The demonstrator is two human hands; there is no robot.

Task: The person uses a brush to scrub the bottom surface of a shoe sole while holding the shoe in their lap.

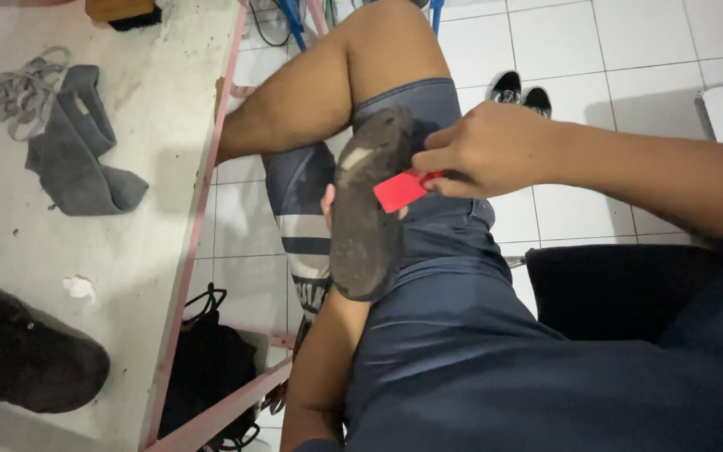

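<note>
Head view, 1 frame. Worn dark insole, foot-shaped and greyed with dirt [367,209], stands nearly upright over the person's lap, its soiled face turned up toward the camera, presumably so the dirt can be seen and reached. Left hand [328,199] is almost wholly hidden behind the insole; only a sliver of thumb or finger shows at its left edge, so the grip appears to be from behind, propping the insole, but how the fingers close cannot be told. Left forearm rises from below, which fits that support.

Right hand [485,149] comes in from the right, fingers pinched narrow on a small flat red plastic card or scraper [401,190]. The card's free corner lies against the insole's right edge, about mid-length; held low and angled, as an edge tool would be.

Lap and raised knee in dark blue shorts [453,335] sit under the insole.

Left of the lap: a pale, stained tabletop with pink frame [152,109], carrying a crumpled grey cloth [77,151], a tangle of grey laces [18,88] and 1 dark shoe [27,356], all well apart from both hands. White tiled floor [629,50] beyond, with 1 pair of black shoes [520,90].
</note>
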